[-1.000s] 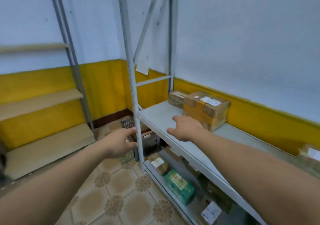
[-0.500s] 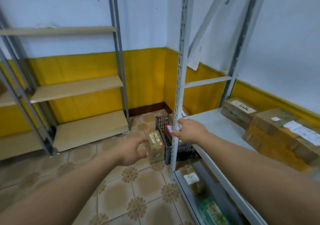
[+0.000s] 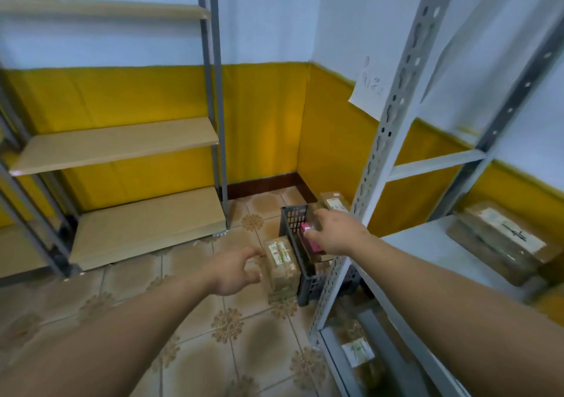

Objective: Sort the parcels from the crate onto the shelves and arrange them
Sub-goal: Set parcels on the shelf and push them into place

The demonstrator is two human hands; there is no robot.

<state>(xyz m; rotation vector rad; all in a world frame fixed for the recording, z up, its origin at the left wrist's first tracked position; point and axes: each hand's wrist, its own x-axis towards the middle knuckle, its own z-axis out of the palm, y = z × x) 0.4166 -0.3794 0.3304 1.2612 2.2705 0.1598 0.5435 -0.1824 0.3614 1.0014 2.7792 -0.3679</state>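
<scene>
Head view: fingers (image 3: 251,252) spread, left hand (image 3: 232,271) near parcel (image 3: 280,264), right hand (image 3: 335,232) above crate (image 3: 293,222)

Pale blue walls (image 3: 259,15) with a yellow lower band (image 3: 259,122) (dark skirting (image 3: 262,183) beneath), patterned beige floor tiles (image 3: 259,351) at 6 o'clock, wooden-board shelves (image 3: 116,143) at 9 o'clock, grey metal rack (image 3: 392,116) at 3 o'clock

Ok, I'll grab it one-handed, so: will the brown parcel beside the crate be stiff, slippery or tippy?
Probably stiff: the parcel looks like a square-edged cardboard box. Its glossy tape wrap may be slippery. It stands tall and narrow beside the crate, so a sideways push could tip it.
</scene>
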